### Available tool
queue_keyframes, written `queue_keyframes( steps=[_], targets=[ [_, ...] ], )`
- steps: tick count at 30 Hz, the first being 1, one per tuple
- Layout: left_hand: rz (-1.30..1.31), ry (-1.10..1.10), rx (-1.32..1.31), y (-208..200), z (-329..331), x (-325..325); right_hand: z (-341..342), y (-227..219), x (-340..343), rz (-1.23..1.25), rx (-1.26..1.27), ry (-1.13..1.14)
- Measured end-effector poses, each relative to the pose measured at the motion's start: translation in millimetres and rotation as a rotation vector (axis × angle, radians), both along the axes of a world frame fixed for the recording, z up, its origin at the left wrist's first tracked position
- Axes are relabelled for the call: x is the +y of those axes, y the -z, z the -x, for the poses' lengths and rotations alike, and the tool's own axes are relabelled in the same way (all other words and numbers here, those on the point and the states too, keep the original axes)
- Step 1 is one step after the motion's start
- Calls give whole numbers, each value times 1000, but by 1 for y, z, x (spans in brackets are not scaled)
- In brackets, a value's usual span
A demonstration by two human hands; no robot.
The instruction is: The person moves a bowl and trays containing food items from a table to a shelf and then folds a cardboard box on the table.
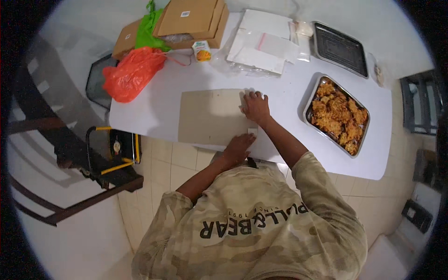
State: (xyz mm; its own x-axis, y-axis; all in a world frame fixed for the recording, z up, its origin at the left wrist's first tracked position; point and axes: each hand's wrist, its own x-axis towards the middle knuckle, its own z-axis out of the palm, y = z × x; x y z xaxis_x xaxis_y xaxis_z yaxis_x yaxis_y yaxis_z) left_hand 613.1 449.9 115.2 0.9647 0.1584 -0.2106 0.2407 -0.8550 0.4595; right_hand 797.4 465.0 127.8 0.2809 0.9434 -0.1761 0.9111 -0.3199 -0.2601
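Note:
A flat, grey-brown cardboard sheet [210, 116] lies on the white table in front of me, by its near edge. My right hand [256, 107] rests on the sheet's right edge near the far corner, its fingers spread. Close to the near right corner, my left hand [237, 148] lies with its fingers stretched toward a small white piece [252, 131] at the sheet's edge. Part of the left hand's fingers and the underside of both hands are hidden.
To the right, a metal tray [306, 114] holds browned fried food. Behind it sits a dark empty tray [340, 49]. White boards [259, 35] with plastic bags, cardboard boxes [189, 18], a small carton [202, 51], a green bag [150, 28] and a red bag [133, 74] line the back.

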Motion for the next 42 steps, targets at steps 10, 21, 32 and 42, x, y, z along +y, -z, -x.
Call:
queue_keyframes(
  steps=[10, 21, 32, 42],
  targets=[
    [-207, 0, 282, -28, 38, 67, 10, 28, 61, -274, -87, -1],
    [-291, 292, -129, 30, 61, 110, 74, 29, 50, -227, -322, -238],
    [-177, 351, -85, 7, 53, 112, 76, 41, 48, 115, -146, -279],
    [-67, 146, -176, 24, 24, 134, 25, 48, 74, 139, 184, -351]
  ],
)
